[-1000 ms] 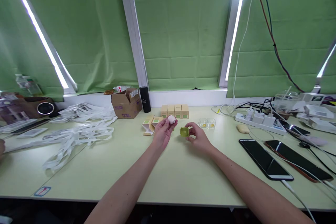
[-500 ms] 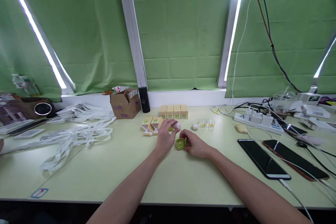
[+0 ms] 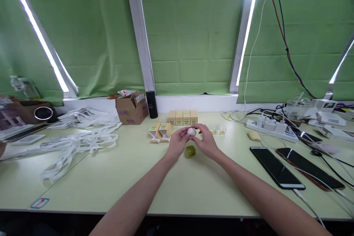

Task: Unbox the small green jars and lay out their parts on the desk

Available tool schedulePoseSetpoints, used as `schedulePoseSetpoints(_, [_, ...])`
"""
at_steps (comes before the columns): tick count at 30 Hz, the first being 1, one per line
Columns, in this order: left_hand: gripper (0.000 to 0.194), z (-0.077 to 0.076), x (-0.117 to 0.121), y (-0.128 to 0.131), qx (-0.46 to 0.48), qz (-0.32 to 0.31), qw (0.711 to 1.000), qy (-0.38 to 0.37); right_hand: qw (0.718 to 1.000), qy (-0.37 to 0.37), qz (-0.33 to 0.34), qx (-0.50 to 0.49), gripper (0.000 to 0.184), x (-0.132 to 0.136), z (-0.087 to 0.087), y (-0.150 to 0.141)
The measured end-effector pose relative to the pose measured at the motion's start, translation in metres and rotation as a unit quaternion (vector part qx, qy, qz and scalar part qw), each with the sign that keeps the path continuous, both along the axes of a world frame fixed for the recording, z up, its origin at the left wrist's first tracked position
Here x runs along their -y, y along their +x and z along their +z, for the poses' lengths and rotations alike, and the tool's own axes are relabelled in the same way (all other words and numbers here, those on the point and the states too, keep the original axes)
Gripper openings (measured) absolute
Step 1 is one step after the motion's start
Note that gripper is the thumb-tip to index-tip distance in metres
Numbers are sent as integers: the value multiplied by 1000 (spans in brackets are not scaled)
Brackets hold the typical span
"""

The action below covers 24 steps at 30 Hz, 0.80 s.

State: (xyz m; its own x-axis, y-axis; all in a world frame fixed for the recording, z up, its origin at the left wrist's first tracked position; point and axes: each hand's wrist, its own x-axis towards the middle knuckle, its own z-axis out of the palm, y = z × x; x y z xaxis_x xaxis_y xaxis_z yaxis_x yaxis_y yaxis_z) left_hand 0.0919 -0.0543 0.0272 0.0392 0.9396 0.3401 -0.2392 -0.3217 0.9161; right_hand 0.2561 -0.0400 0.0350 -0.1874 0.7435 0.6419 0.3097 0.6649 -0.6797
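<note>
Left hand (image 3: 177,143) and right hand (image 3: 206,142) gripping small whitish rounded piece (image 3: 191,131) over pale surface (image 3: 171,188); square olive-green container (image 3: 190,152) sitting uncovered on near side. Work looking partway: two tan cardboard boxes (image 3: 166,130) standing open, four tan boxes (image 3: 183,117) lining up behind, seemingly closed.

I'd call my spot an office or a small workroom, honestly can't tell which. It's one long pale table (image 3: 215,195) up against windows hung with green fabric (image 3: 190,25). Phones (image 3: 277,167) on cables and a loaded power strip (image 3: 268,131) to my right, little boxes (image 3: 183,118) lined up at the back, heaps of white straps (image 3: 83,118) off left.
</note>
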Motion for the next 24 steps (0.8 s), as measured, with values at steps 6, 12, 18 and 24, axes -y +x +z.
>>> schedulePoseSetpoints(6, [53,-3,-5,-4,0,40,999,8,995,45,-41,75,28,-35,8,5])
schedulePoseSetpoints(12, [33,-5,-8,-10,-97,151,983,28,928,-6,-134,347,27,-80,13,16])
schedulePoseSetpoints(18, [30,-4,-4,-8,-157,168,972,46,900,-37,-139,411,20,-89,-4,12])
schedulePoseSetpoints(24, [29,-5,-5,-7,-169,180,968,33,890,-43,-140,433,37,-90,-6,21])
